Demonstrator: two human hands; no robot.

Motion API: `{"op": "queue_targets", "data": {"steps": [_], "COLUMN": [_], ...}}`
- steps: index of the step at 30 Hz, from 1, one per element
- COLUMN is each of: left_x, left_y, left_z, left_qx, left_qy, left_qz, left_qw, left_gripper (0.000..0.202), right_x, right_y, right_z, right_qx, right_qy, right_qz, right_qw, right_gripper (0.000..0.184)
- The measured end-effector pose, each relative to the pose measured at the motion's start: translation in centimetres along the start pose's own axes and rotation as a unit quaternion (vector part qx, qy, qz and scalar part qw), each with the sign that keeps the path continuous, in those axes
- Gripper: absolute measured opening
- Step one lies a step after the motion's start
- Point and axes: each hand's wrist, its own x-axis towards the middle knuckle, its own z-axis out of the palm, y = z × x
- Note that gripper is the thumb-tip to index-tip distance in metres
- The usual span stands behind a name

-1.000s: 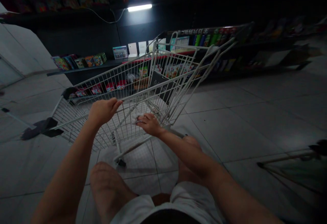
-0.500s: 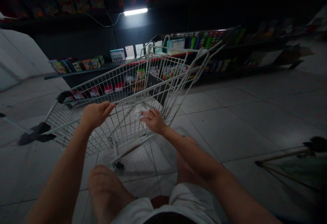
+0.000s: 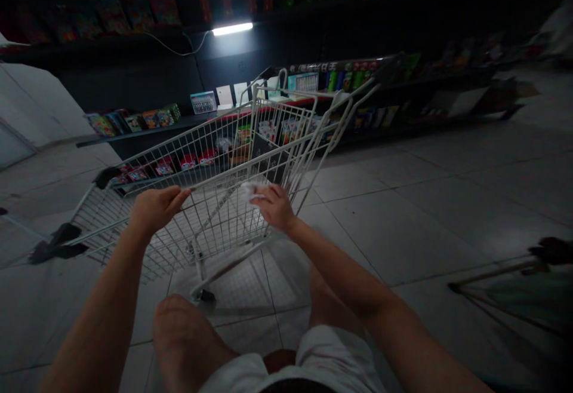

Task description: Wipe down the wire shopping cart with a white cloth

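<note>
A metal wire shopping cart (image 3: 219, 217) stands side-on in front of me, its handle end to the right. My left hand (image 3: 156, 206) is closed over the cart's near top rail, towards the front end. A crumpled white cloth (image 3: 251, 192) is pinched in my right hand (image 3: 276, 206), against the cart's near side wires, close to the child-seat end. Whether it is cloth or tissue is hard to make out in the dim light. A dark panel (image 3: 270, 157) sits at the cart's seat.
Behind the cart run dark shelves (image 3: 147, 127) with boxes, packets and bottles. A lit tube lamp (image 3: 233, 28) hangs there with its cable. At the right a folding stool (image 3: 496, 288) stands on the tiled floor (image 3: 430, 226). A grey broom-like thing (image 3: 58, 246) lies beyond the cart's front end.
My right hand has moved slightly up and right along the wires with the white cloth. My left hand and the cart appear a little further left, and the view has shifted slightly.
</note>
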Motion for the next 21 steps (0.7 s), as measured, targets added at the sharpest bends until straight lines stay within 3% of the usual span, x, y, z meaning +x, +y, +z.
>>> {"op": "queue_targets", "data": {"steps": [3,6,9,11,14,16,19,21], "left_x": [0.3,1.4,3.7,5.5,7.9,8.9,9.4,9.4], "left_y": [0.3,2.9,7.5,10.8,14.2,15.1,15.0,14.7], "left_z": [-0.5,-1.2,-1.5,-1.3,-0.5,0.1,0.6,0.6], "left_qx": [0.035,0.049,0.024,0.016,0.016,0.017,0.010,0.008], "left_qy": [-0.011,0.031,0.071,0.059,0.017,0.000,-0.001,0.002], "left_qz": [-0.023,0.008,0.088,0.130,0.147,0.118,0.100,0.105], "left_qw": [0.999,0.998,0.993,0.990,0.989,0.993,0.995,0.994], "left_gripper": [0.061,0.063,0.057,0.055,0.057,0.060,0.064,0.064], "right_x": [3.6,3.6,-1.4,-5.1,-7.1,-5.5,-1.6,-0.3], "right_y": [2.6,2.9,0.2,-1.8,-2.5,-1.1,2.0,3.1], "right_z": [-2.1,-1.0,2.4,4.2,3.8,2.1,-0.2,-0.3], "right_qx": [0.006,0.016,0.029,0.027,0.055,0.070,0.030,-0.002], "right_qy": [0.092,0.131,0.060,0.005,-0.064,-0.060,0.028,0.066], "right_qz": [0.110,0.153,0.128,0.105,0.042,0.036,0.125,0.175], "right_qw": [0.990,0.979,0.989,0.994,0.996,0.995,0.991,0.982], "right_gripper": [0.027,0.026,0.024,0.025,0.026,0.025,0.027,0.029]}}
